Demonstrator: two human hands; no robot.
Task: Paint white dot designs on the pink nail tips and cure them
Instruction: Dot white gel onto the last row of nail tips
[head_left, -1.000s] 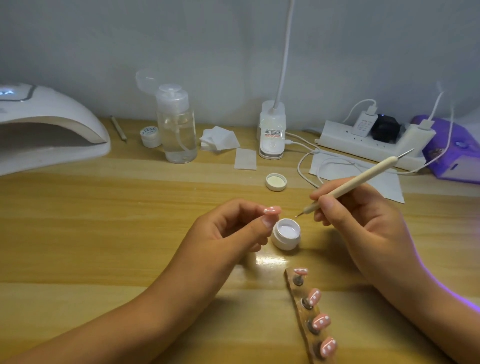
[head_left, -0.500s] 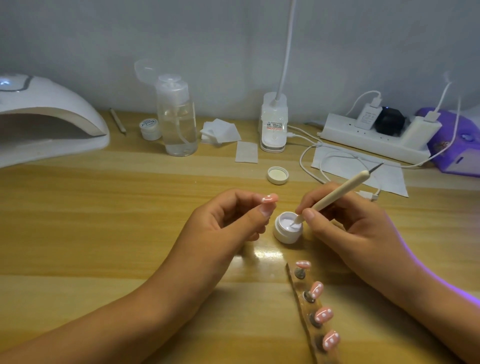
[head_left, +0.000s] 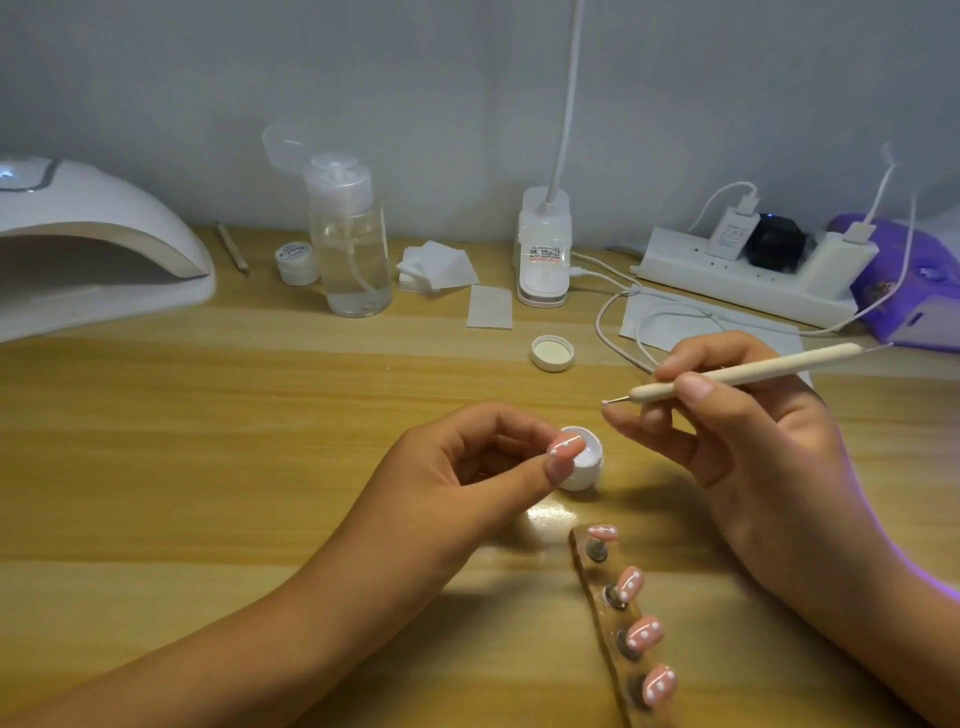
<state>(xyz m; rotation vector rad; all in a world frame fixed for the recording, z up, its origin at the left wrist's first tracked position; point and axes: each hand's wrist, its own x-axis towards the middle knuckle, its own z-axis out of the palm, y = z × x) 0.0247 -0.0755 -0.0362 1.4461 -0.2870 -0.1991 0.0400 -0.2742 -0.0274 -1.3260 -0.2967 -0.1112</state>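
Hands: two are working over the wooden desk (head_left: 208, 441), the left hand (head_left: 457, 467) and the right hand (head_left: 763, 441), close together but not touching.
Pink nail tips: five are showing, one held nail tip (head_left: 566, 447) plus four mounted tips (head_left: 630, 583) in a row on one holder strip (head_left: 608, 621).
Pots: two are standing out, an open paint pot (head_left: 587, 467) and a closed jar (head_left: 297, 262); one loose lid (head_left: 552, 353) is lying beyond the gap between the hands.
Left hand: is pinching the held nail tip between thumb and forefinger, the other fingers curling in behind.
Held nail tip: is sitting at the left fingertips, face up, white marks showing; its long axis is running roughly toward the right hand.
Right hand: is gripping one dotting tool (head_left: 727, 374) pen-fashion, thumb and fingers closing round the shaft.
Tool axis: is lying nearly level, metal point aiming toward the left hand and hanging near the held nail tip without touching it; the back end is sticking out past the right hand.
Paint pot: is standing just behind the left thumb tip, partly covered by it.
Strip axis: is running from just this side of the pot back toward the person, beside the right wrist.
Beyond the left hand: one white curing lamp (head_left: 93, 249) and one pump bottle (head_left: 353, 244) are standing.
Beyond the right hand: one power strip (head_left: 743, 280) is lying.
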